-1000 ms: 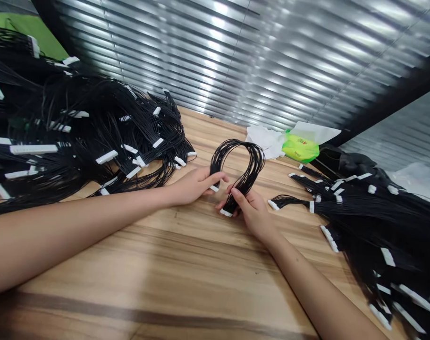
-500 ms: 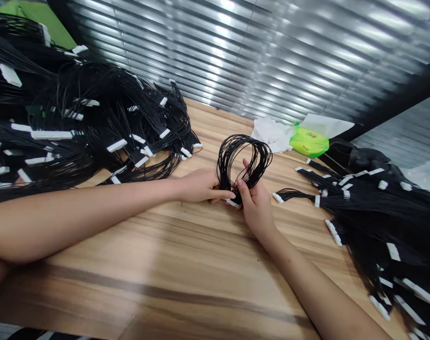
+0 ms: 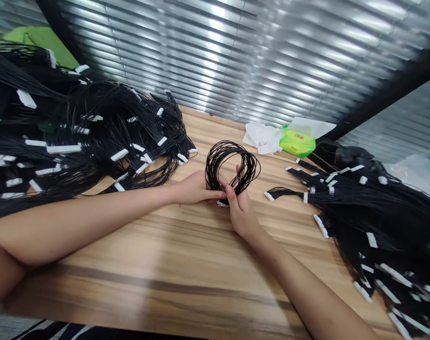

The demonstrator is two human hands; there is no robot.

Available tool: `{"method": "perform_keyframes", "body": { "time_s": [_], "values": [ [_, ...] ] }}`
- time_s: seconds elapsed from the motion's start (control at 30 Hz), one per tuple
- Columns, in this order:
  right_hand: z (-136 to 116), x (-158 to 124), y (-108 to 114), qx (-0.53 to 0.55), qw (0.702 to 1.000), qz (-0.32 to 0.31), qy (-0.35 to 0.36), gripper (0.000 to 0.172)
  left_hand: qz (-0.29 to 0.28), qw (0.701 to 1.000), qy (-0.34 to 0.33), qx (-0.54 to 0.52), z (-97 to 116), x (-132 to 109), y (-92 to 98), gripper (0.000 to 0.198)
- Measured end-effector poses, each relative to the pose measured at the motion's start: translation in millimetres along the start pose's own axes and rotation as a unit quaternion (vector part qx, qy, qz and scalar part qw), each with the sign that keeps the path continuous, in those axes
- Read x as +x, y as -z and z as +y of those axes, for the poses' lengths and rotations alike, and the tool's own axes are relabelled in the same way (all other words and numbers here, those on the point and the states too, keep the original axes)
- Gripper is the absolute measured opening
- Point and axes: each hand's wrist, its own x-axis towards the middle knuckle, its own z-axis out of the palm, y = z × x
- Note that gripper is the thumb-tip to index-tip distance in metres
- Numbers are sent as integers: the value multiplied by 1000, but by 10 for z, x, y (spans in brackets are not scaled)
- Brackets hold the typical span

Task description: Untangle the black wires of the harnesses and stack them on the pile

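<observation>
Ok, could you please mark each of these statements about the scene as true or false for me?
1. The left hand and right hand both hold a looped bundle of black wires. True.
2. A white connector shows at the bundle's lower end. True.
3. The right hand is empty. False: its fingers pinch the bundle.
4. The green packet sits on the left wire pile. False: it lies at the far edge of the wooden table, beside crumpled white paper.

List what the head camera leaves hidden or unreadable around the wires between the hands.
Head view: the white connector of the looped black wire bundle is mostly hidden by the left hand and right hand.
Head view: the left wire heap is cut off by the left edge.
Head view: the right wire heap is cut off by the right and bottom edges.
Head view: the lettering on the green packet is too small to read.
</observation>
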Motion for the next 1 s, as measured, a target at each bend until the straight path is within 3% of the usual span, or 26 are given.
{"method": "perform_keyframes", "body": {
  "time_s": [0.13, 0.3, 0.53, 0.77, 1.0],
  "values": [
    [16, 54, -2, 103, 992, -27, -62, 55, 1, 999, 11, -49, 22, -25, -41, 17],
    [-4, 142, 79, 181, 978, -56, -88, 42, 63, 991, 7, -114, 37, 1, -77, 22],
    [58, 166, 129, 253, 959, -5, -128, 27, 141, 980, 12, -140, -17, 22, -66, 20],
    [24, 152, 107, 277, 952, 11, -133, 23, 118, 984, 12, -130, -39, 12, -82, 23],
    [38, 172, 179, 281, 948, 13, -149, 22, 47, 992, 36, -116, 4, -11, -85, 29]
  ]
}}
